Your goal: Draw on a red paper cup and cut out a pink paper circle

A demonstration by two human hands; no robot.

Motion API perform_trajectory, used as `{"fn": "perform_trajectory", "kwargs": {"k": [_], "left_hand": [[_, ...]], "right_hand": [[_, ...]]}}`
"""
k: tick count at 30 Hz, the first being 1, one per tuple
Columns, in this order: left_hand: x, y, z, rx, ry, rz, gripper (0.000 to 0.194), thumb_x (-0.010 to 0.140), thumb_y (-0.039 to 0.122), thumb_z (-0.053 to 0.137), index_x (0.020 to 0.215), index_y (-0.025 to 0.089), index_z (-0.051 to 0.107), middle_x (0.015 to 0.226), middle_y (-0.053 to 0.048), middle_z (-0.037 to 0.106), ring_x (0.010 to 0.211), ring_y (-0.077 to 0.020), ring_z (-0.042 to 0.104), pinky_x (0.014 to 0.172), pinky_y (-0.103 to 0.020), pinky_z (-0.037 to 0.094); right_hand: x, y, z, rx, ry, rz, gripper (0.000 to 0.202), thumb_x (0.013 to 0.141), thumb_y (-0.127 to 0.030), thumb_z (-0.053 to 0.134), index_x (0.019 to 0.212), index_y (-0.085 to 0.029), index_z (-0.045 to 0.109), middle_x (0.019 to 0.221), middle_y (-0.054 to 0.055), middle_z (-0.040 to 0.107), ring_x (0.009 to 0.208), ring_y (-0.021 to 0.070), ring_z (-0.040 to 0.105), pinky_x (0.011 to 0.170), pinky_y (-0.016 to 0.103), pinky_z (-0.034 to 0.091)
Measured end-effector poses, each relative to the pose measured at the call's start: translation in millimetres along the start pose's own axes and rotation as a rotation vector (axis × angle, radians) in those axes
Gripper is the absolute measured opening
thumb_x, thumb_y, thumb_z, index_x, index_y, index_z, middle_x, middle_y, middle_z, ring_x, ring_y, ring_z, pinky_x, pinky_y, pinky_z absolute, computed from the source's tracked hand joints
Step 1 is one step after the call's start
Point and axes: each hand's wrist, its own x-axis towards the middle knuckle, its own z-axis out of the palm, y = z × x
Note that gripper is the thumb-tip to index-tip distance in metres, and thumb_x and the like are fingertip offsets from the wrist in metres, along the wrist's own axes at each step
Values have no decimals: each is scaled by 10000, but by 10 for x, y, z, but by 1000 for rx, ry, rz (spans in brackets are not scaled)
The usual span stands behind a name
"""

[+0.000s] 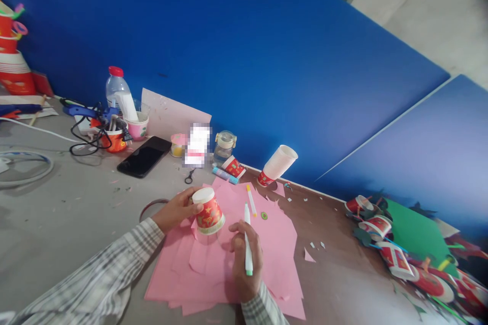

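Note:
My left hand [176,212] grips a red patterned paper cup [209,213], turned upside down with its white base on top, over pink paper sheets [274,254]. Held in my right hand [246,259] is a white marker [248,249] with a green end pointing toward me; its other end points away. The cup and the marker are apart. On the pink paper beyond my right hand lie a yellow-and-white marker [250,200] and a small green round piece [264,216].
A black phone [145,156], small scissors [189,176], a glue stick [225,175] and a lidded jar [224,147] sit behind the paper. A stack of white cups [280,162] leans near the blue partition [267,61]. Decorated cups [394,259] and green card [417,233] crowd the right.

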Motion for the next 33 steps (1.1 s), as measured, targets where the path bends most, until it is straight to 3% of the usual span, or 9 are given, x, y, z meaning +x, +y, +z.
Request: {"fn": "perform_trajectory", "kwargs": {"k": [20, 26, 33], "left_hand": [[-25, 30, 18, -123, -6, 30, 591, 549, 441, 722, 1049, 187, 535, 866, -51, 630, 713, -188, 549, 622, -316, 445], [-9, 18, 6, -113, 23, 43, 581, 547, 462, 719, 1033, 193, 550, 918, -68, 639, 834, -236, 551, 710, -360, 446], [-16, 19, 7, -133, -3, 40, 575, 558, 443, 718, 1046, 195, 542, 932, -68, 643, 853, -240, 551, 732, -371, 438]], "right_hand": [[35, 9, 7, -21, -96, -121, 402, 746, -64, 458, 1107, -234, 507, 866, 51, 611, 564, 163, 574, 481, 305, 563], [-1, 65, 24, -56, -98, -76, 401, 754, -95, 475, 1126, -243, 500, 887, 58, 620, 613, 191, 603, 548, 367, 573], [6, 71, 15, -62, -116, -99, 418, 749, -80, 486, 1133, -246, 485, 888, 52, 627, 578, 178, 606, 528, 350, 567]]}}
